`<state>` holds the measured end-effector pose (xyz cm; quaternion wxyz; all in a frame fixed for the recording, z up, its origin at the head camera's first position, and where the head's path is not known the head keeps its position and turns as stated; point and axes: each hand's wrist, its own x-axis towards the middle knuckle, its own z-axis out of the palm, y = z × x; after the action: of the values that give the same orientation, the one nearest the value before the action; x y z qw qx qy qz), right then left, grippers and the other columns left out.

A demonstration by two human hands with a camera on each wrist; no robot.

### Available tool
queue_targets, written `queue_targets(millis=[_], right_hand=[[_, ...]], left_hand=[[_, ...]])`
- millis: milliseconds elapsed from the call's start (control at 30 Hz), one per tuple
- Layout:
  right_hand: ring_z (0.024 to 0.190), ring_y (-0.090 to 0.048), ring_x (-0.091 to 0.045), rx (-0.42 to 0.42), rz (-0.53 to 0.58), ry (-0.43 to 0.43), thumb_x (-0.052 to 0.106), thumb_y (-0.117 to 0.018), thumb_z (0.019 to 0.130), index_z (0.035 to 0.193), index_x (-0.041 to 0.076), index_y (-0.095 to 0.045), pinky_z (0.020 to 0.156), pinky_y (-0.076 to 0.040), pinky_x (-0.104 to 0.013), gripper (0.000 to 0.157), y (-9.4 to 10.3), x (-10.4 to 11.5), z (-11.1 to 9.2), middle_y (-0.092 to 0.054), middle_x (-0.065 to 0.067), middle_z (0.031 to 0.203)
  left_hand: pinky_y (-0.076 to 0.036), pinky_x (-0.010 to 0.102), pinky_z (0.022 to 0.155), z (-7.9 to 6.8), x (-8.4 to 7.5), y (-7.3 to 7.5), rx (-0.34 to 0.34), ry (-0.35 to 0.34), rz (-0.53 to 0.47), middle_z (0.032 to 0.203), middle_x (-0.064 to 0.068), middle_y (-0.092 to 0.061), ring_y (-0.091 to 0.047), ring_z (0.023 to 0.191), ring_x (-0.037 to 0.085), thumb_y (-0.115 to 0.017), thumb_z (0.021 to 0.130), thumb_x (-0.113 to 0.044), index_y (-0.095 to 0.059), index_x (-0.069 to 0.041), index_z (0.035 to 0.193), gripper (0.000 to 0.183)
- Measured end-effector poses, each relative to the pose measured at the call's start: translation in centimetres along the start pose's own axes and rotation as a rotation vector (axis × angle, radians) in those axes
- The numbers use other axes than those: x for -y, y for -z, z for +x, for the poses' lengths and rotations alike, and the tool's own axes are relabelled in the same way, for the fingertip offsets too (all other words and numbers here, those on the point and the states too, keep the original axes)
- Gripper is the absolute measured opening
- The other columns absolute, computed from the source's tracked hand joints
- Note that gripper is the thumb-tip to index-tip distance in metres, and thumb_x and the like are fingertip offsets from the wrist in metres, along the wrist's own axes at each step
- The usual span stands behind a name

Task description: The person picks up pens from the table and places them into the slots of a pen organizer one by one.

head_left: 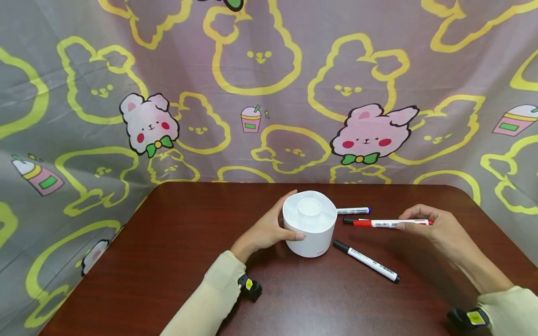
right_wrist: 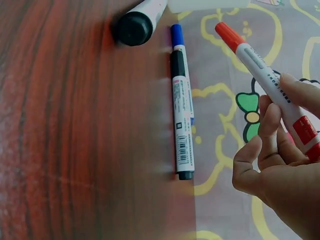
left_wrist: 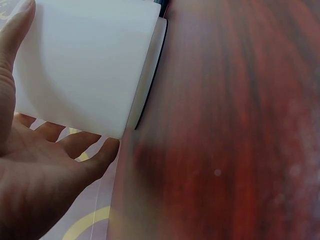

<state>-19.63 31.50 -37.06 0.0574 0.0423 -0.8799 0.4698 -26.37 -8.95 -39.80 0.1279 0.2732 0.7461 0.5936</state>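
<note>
My left hand grips a round white desk organizer at its left side, thumb on the front wall and fingers round the back. Dividers and a round middle compartment show inside its top. In the left wrist view the organizer's smooth wall fills the upper left. A white marker with a red cap is pinched between the thumb and fingers of my right hand, right of the organizer. Held nearly level, the red marker overlaps a black-capped marker in the head view, mostly hiding it there.
On the dark wood table, another black marker lies slantwise in front, its cap near the organizer. A blue marker lies behind, partly hidden by the organizer. A patterned cloth hangs along the table's back edge.
</note>
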Motion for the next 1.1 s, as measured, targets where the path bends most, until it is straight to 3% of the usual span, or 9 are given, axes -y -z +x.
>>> queue_targets(millis=[133,300,667,833,933,1100], right_hand=[[0.068,-0.053,-0.011,-0.009,0.066,0.022,0.015,-0.080,0.093,0.100,0.012,-0.074,0.056,-0.042,-0.033,0.010,0.0,0.5,0.0,-0.069,0.014,0.079],[0.077,-0.058,-0.009,-0.004,0.076,0.015,0.014,-0.076,0.097,0.100,0.012,-0.075,0.062,-0.048,-0.027,0.004,0.0,1.0,-0.1,-0.070,0.016,0.084],[0.090,-0.061,-0.001,-0.022,0.072,0.041,0.018,-0.075,0.098,0.113,0.013,-0.076,0.073,-0.049,-0.021,0.016,0.0,2.3,-0.3,-0.073,0.021,0.097],[0.089,-0.063,-0.002,-0.045,0.114,0.076,0.015,-0.073,0.099,0.117,0.012,-0.075,0.075,-0.047,-0.020,0.018,-0.1,3.3,-0.4,-0.074,0.021,0.100],[0.083,-0.067,-0.005,-0.044,0.200,0.099,0.010,-0.073,0.098,0.115,0.012,-0.075,0.076,-0.049,-0.019,0.017,-0.3,4.0,-0.3,-0.076,0.015,0.096],[0.079,-0.075,-0.011,0.021,0.514,0.144,-0.003,-0.069,0.097,0.113,0.007,-0.075,0.076,-0.058,-0.021,0.019,-0.6,5.2,-0.1,-0.078,0.004,0.097]], left_hand=[[-0.027,0.047,0.125,0.0,0.1,0.0,-0.004,-0.004,0.013,0.161,0.007,-0.045,-0.045,0.144,0.024,-0.093,0.078,-0.016,-0.018,-0.019,0.168,0.117],[-0.027,0.047,0.125,0.0,-0.1,0.0,-0.004,-0.004,0.015,0.161,0.006,-0.045,-0.044,0.144,0.023,-0.093,0.078,-0.016,-0.018,-0.020,0.168,0.117],[-0.025,0.049,0.126,-0.1,-0.1,-0.1,-0.012,0.003,0.024,0.162,0.005,-0.044,-0.044,0.145,0.023,-0.092,0.078,-0.015,-0.021,-0.024,0.168,0.115],[-0.024,0.049,0.126,-0.2,-0.1,-0.1,-0.009,0.005,0.028,0.163,0.004,-0.042,-0.043,0.146,0.023,-0.093,0.078,-0.017,-0.021,-0.024,0.168,0.115],[-0.025,0.049,0.126,-0.2,-0.1,-0.1,-0.008,0.000,0.021,0.163,0.005,-0.043,-0.043,0.146,0.023,-0.094,0.078,-0.018,-0.020,-0.022,0.168,0.117],[-0.027,0.047,0.125,-0.2,-0.2,-0.1,0.000,-0.008,0.003,0.162,0.006,-0.044,-0.044,0.145,0.023,-0.094,0.077,-0.018,-0.019,-0.020,0.168,0.118]])
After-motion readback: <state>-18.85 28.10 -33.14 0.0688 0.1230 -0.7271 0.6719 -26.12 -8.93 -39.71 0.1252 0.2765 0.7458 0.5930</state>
